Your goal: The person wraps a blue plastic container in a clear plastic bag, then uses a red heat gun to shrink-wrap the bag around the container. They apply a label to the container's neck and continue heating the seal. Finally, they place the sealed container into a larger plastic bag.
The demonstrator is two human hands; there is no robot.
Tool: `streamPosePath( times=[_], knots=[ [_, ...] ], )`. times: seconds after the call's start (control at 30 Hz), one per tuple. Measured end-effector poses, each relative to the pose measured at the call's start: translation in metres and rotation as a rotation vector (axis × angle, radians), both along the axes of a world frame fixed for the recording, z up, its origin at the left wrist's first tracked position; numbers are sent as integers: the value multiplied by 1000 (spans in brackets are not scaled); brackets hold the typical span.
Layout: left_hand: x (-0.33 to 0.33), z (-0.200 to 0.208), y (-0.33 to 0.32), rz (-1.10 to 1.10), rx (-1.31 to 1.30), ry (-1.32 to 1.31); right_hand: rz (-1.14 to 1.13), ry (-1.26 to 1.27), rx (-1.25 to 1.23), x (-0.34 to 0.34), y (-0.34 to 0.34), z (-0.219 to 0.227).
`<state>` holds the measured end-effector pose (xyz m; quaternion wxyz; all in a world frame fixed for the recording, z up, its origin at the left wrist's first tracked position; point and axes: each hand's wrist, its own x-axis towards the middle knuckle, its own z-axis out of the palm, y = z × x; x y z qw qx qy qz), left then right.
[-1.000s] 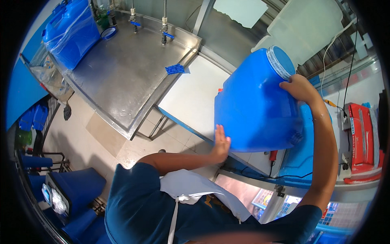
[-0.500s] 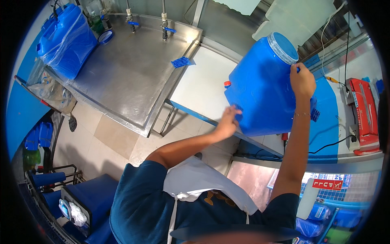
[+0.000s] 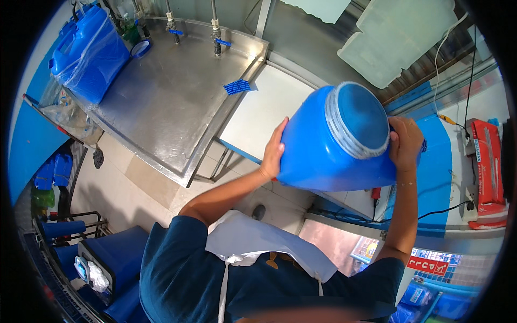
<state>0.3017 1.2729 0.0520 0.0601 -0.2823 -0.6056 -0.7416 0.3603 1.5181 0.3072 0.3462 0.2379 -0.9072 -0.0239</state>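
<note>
A large round blue water container [image 3: 312,145] is tilted toward me, its wide blue lid [image 3: 360,116] facing up and the pale ribbed ring around the lid in view. My left hand [image 3: 273,149] presses against the container's left side, fingers along the wall. On the right, my right hand [image 3: 406,142] is closed at the container's edge beside the ring; what its fingertips grip is partly hidden. The container hangs over the front part of the white counter [image 3: 258,105]. Whether its bottom touches the counter cannot be seen.
A steel sink table [image 3: 161,102] with blue-handled taps [image 3: 216,40] stands to the left. On it are a plastic-wrapped blue jug [image 3: 94,56] and a blue tape roll [image 3: 141,49]. A blue patterned strip [image 3: 237,86] lies at its edge. Right: red box [image 3: 487,161], black cord [image 3: 441,210].
The container has tipped toward me and its lid has come nearer. My left hand has moved up and left onto its side; my right hand has lowered with the rim.
</note>
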Motion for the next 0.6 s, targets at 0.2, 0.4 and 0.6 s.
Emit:
streamPosePath(
  times=[0.2, 0.4, 0.6],
  knots=[
    [35, -9, 27, 172, -30, 92, 125, -12, -62, 1, 29, 0],
    [21, -8, 27, 141, -40, 89, -108, -80, -272, 4, 29, -2],
    [-126, -47, -52, 317, -606, 133, -191, -38, -373, 5, 12, -3]
  ],
)
